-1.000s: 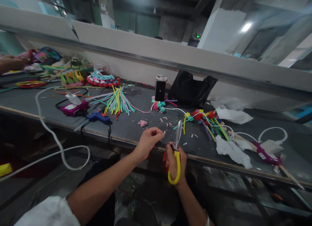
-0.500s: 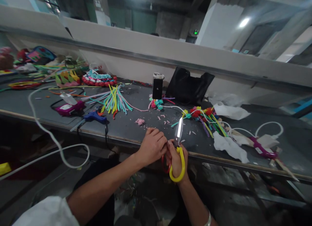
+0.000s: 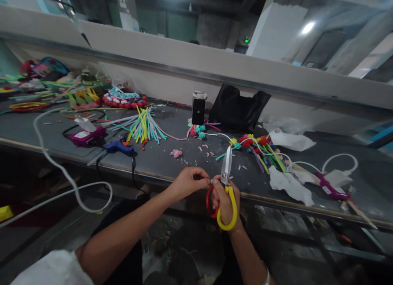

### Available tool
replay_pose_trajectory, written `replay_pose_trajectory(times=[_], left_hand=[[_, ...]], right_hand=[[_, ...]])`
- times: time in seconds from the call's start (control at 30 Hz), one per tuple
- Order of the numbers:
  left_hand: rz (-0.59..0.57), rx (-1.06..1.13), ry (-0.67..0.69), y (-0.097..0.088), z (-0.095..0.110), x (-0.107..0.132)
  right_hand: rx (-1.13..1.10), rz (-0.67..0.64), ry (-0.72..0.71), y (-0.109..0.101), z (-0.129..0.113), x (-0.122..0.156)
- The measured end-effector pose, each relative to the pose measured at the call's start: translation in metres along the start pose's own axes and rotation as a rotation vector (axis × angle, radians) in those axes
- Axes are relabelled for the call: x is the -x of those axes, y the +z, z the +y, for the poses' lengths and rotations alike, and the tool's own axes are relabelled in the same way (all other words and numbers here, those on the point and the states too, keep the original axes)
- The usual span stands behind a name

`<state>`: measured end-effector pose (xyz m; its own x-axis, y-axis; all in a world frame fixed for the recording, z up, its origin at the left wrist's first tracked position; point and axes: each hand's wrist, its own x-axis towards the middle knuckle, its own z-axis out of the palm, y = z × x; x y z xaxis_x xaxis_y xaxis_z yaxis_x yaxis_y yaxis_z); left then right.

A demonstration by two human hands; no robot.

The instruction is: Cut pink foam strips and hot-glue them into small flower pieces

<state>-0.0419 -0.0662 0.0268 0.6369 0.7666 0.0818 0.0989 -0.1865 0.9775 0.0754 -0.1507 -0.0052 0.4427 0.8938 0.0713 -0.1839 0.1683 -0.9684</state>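
My right hand point(image 3: 227, 203) is wrapped around scissors point(image 3: 226, 166) with one yellow and one red handle loop. Their blades are closed together and point up and away over the table edge. To the left, my left hand point(image 3: 188, 182) pinches thumb against fingertips on a small pale pink piece point(image 3: 211, 181), which reaches my right fingertips; its exact kind is too small to tell. Just beyond the hands lie a pink fuzzy flower-like piece point(image 3: 176, 153) and short pink offcuts point(image 3: 210, 154).
Yellow and mint pipe cleaners point(image 3: 144, 127) fan out near a blue glue gun point(image 3: 119, 147) and a purple device point(image 3: 87, 135). A phone point(image 3: 198, 111) stands before a black bag point(image 3: 238, 109). Colourful fuzzy flowers point(image 3: 248, 141), crumpled white paper point(image 3: 290, 186) and a white cable point(image 3: 66, 174) lie around.
My left fingers have opened out of a tighter curl and the hand has lowered slightly, still pinching. My right hand has shifted slightly right with the scissors, whose blades stay closed.
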Motion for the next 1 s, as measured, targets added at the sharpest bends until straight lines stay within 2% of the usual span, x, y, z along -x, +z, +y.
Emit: replay_pose_trajectory(times=[0.27, 0.4, 0.53, 0.67, 1.0], left_hand=[[-0.006, 0.192, -0.088, 0.001, -0.003, 0.001], [0.157, 0.375, -0.070, -0.001, 0.001, -0.001], [0.307, 0.506, -0.007, -0.005, 0.001, -0.003], [0.371, 0.552, 0.015, -0.006, -0.001, -0.005], [0.452, 0.538, -0.018, -0.002, 0.001, -0.003]], right_hand=[[0.226, 0.016, -0.067, 0.002, 0.000, 0.005], [0.349, -0.017, -0.077, 0.004, 0.004, 0.008], [0.552, -0.068, -0.183, 0.009, 0.014, 0.013], [0.646, -0.125, -0.266, 0.015, 0.021, 0.016], [0.763, -0.102, -0.245, 0.021, 0.026, 0.017]])
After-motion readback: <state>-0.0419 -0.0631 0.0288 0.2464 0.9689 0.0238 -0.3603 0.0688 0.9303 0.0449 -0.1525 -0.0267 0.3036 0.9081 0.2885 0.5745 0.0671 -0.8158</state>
